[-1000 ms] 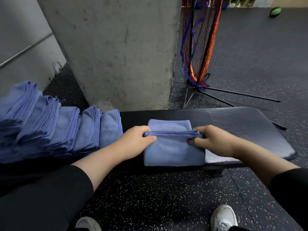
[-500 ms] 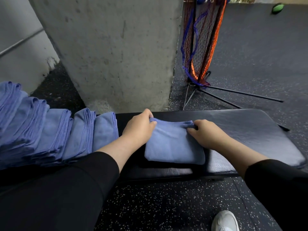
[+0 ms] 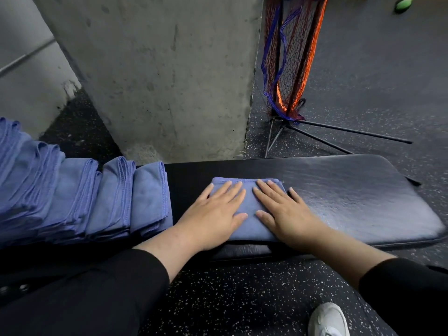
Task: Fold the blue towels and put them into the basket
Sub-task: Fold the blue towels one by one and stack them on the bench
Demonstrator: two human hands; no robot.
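Note:
A folded blue towel (image 3: 249,204) lies on the black padded bench (image 3: 351,197). My left hand (image 3: 215,214) lies flat on the towel's left half with straight fingers. My right hand (image 3: 283,212) presses flat on its right half, fingers spread. Most of the towel is hidden under both palms. Several folded blue towels (image 3: 80,197) lean in a row on the bench's left end. No basket is in view.
A concrete pillar (image 3: 157,76) rises right behind the bench. A red, orange and blue net on a black stand (image 3: 288,64) is at the back right, its legs spread over the speckled floor. A green ball (image 3: 403,4) lies far right. A white shoe (image 3: 328,320) is below.
Both hands pinched the towel's near edge, carried it over to the far edge to fold it, then let go and flattened onto the folded towel.

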